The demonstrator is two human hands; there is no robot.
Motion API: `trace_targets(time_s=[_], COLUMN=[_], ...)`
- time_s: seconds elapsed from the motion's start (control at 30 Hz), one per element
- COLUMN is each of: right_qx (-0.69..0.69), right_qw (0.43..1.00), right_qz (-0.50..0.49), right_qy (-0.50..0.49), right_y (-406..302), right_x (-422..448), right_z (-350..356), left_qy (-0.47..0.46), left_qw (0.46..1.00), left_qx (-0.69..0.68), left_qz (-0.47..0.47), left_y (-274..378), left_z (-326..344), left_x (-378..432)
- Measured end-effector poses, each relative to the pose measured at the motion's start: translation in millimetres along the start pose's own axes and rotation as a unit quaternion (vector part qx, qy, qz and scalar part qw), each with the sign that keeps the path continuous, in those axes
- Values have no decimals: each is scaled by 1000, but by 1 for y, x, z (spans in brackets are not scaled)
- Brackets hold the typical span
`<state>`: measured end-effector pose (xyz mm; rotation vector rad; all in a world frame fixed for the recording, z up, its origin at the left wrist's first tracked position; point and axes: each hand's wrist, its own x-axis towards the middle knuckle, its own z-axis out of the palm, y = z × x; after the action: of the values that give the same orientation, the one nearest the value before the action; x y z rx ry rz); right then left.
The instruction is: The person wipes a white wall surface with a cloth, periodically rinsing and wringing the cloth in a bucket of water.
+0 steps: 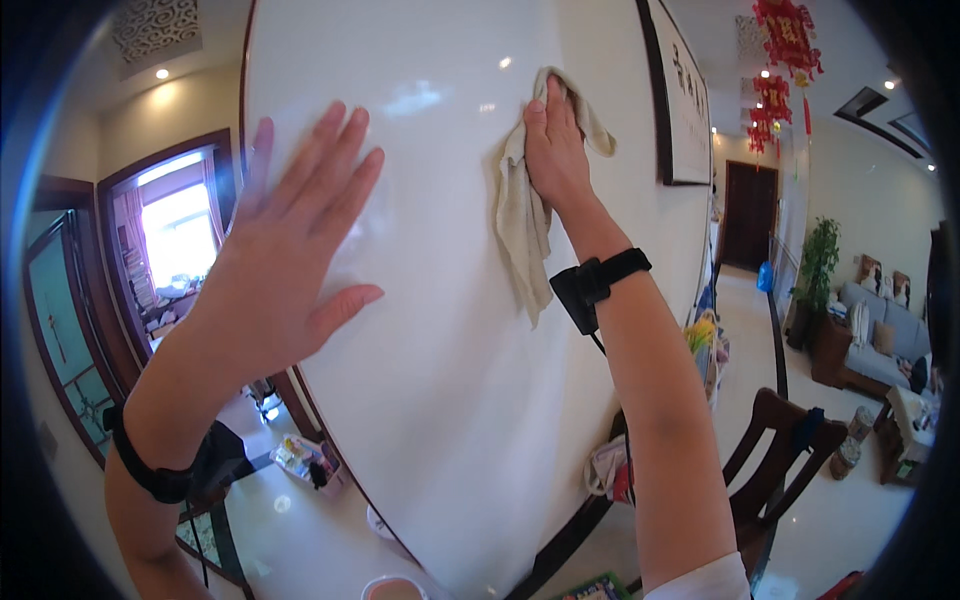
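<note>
A pale beige cloth (523,217) is pressed against a glossy white wall panel (442,300) under my right hand (556,150). One end of the cloth hangs down below the palm, and another fold drapes past the fingertips to the right. My left hand (300,202) is raised at the panel's left side with fingers spread and nothing in it. Whether its palm touches the surface is not clear. Each forearm wears a black strap with a small device, the right one (589,289) near the wrist.
A framed piece of calligraphy (684,105) hangs to the right. Below stand a dark wooden chair (780,450), a box of small items (309,461) and a round container (394,589). Red lanterns (784,37) hang from the ceiling; a grey sofa (892,337) is farther off.
</note>
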<state>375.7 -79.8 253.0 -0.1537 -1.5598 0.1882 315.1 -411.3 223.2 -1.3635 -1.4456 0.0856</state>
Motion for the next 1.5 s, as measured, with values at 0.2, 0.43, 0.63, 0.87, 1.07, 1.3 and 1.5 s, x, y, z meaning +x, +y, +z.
trace_targets(time_s=[0.2,0.43,0.63,0.87,1.07,1.3,1.5], right_qx=[10,55,116,164,214,184,213], right_qw=[1000,998,979,942,920,952,949], right_qz=[-3,-22,-98,-159,-140,-225,-187], right_qy=[-2,-5,-136,-247,-299,-98,-136], right_y=[12,0,-112,-148,-138,-164,-177], right_x=[-97,-156,-225,-318,-318,-219,-176], right_z=[0,2,12,11,19,35,26], left_qy=[92,154,76,128,78,103,175], left_qw=[994,979,972,988,997,994,981], left_qx=[60,121,223,76,26,9,-64], left_qz=[17,61,8,39,-1,-27,-55], left_y=[-6,-9,-7,8,18,11,-12], left_z=[33,52,48,57,37,51,60], left_x=[-14,-9,-16,-40,-71,-100,-113])
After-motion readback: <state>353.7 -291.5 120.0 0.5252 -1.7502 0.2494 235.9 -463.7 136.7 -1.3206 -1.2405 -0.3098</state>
